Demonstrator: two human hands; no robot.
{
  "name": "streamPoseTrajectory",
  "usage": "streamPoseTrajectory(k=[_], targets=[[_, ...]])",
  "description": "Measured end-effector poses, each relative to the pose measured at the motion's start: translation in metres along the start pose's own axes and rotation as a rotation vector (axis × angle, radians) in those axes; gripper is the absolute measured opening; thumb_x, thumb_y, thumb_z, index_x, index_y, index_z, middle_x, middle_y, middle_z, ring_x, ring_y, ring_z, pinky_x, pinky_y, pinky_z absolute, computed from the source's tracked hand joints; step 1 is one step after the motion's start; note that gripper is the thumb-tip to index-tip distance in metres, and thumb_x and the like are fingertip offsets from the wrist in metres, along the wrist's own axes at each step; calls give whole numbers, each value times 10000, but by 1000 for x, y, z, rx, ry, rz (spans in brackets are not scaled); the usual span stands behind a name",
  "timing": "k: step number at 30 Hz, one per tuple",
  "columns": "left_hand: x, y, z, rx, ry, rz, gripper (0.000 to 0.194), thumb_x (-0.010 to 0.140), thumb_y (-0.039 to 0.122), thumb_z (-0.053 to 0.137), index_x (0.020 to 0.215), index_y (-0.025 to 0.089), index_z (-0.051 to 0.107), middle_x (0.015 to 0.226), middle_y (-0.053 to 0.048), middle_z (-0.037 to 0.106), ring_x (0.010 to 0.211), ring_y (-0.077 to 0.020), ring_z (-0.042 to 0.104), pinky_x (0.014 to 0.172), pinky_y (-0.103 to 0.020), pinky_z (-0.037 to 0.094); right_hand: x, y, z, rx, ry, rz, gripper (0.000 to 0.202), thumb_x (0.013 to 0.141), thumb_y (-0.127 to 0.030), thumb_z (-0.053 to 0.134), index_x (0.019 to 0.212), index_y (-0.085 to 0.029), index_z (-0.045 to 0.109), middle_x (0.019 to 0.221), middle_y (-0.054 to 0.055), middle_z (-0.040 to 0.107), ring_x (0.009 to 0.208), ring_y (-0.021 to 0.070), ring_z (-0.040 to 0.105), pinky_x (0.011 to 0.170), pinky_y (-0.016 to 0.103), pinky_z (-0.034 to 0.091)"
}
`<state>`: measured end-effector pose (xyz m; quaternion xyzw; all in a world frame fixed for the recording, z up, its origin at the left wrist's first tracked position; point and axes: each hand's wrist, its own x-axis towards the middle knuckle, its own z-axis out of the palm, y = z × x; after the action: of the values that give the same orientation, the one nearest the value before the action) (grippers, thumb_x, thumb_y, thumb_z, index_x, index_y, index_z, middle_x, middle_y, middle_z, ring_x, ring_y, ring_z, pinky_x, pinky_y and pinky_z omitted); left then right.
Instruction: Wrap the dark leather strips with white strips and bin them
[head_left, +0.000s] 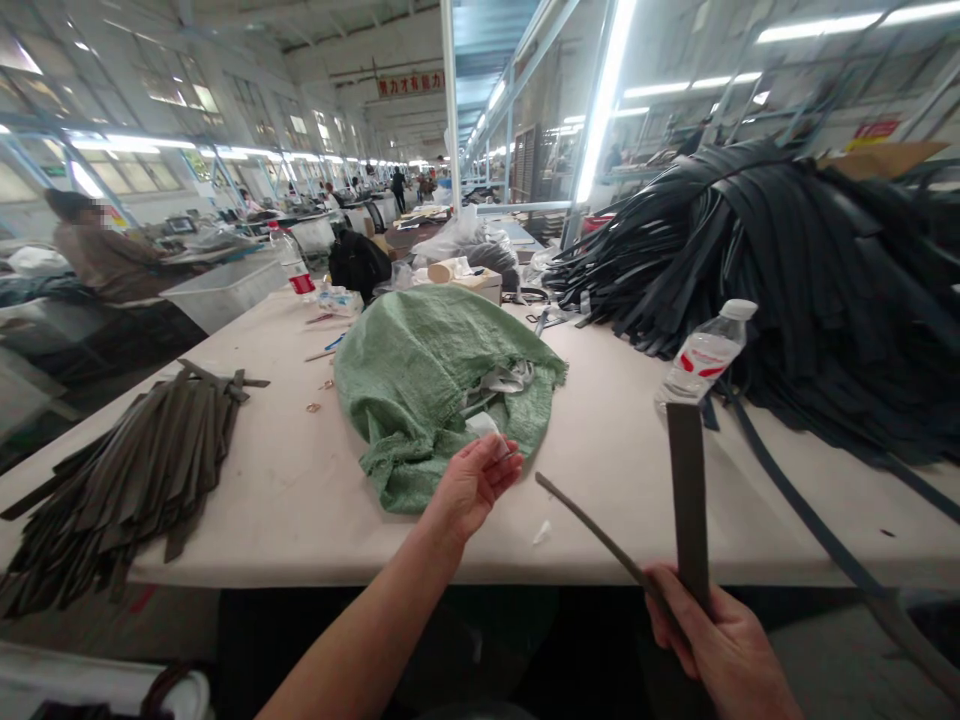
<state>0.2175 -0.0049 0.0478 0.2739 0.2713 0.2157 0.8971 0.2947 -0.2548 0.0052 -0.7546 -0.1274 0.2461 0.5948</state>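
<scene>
And here's the right hand [697, 620], closed low round dark strips [688, 500], leaving their ends free; the left [476, 480] pinches a small bit [511, 456], too blurred to name, at the mouth of the green sack [420, 350], which opens this way for easy reach on the table [285, 530], black straps [780, 230] heaped aside to the right, a worker [105, 245] far left

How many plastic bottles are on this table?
2. One bottle is at the back left, near the black bag; the second bottle is on the right, by the dark strap pile. More may be hidden behind the green sack.
</scene>
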Motion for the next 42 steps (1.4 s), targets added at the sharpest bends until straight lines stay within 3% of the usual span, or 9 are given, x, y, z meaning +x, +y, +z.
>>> streamPoseTrajectory(k=[6, 13, 20, 26, 29, 33, 37, 42], targets=[[-1, -1, 6, 9, -18, -19, 135, 818, 247, 686, 851, 116, 676, 825, -72, 717, 711, -160, 692, 714, -279, 562, -8, 11, 5, -66, -43, -142, 395, 723, -570, 692, 825, -189, 703, 487, -34, 474, 422, 118, 424, 374, 222, 322], [-8, -2, 1, 61, -44, -48, 205, 750, 284, 757, 845, 123, 673, 796, -65, 714, 701, -156, 686, 673, -254, 558, 4, 4, 9, -243, 134, -332, 284, 748, -493, 691, 824, -219, 704, 517, -31, 562, 443, 139, 502, 412, 222, 398], [-11, -3, -4, 135, -83, -34, 344, 639, 349, 842, 841, 123, 680, 798, -53, 710, 692, -140, 671, 714, -261, 555, 12, 0, 12, -400, 146, -516, 226, 814, -458, 661, 825, -235, 696, 674, -34, 691, 586, 161, 631, 577, 214, 485], [-7, -8, -6, 156, -55, 16, 393, 594, 376, 860, 834, 116, 689, 783, -60, 712, 669, -138, 657, 654, -234, 526, 4, -4, 18, -482, 225, -715, 212, 858, -441, 630, 841, -236, 683, 706, -21, 708, 599, 163, 656, 595, 220, 489], [-6, -10, -6, 169, -54, 43, 380, 607, 374, 850, 819, 102, 693, 777, -69, 709, 649, -126, 636, 606, -211, 497, 0, -4, 20, -520, 216, -734, 208, 882, -426, 598, 863, -235, 679, 739, 11, 721, 631, 185, 672, 622, 251, 497], [-5, -11, -6, 159, -38, 50, 369, 616, 373, 846, 821, 110, 688, 780, -71, 712, 679, -147, 652, 694, -260, 527, -1, -3, 21, -600, 173, -815, 161, 914, -366, 555, 914, -240, 656, 814, 50, 736, 703, 217, 692, 656, 297, 498], [-3, -9, -6, 126, -6, 37, 364, 602, 344, 857, 824, 116, 681, 780, -71, 714, 697, -171, 674, 745, -302, 548, -3, 1, 18, -646, 175, -969, 115, 912, -274, 574, 1007, -236, 628, 858, 42, 734, 731, 208, 700, 706, 303, 494], [-1, -7, -8, 143, -6, 36, 331, 621, 324, 846, 820, 112, 687, 771, -69, 718, 679, -164, 678, 710, -279, 558, -7, 2, 15, -679, 167, -995, 120, 903, -258, 590, 1017, -232, 616, 830, 22, 723, 710, 190, 695, 692, 288, 485]])
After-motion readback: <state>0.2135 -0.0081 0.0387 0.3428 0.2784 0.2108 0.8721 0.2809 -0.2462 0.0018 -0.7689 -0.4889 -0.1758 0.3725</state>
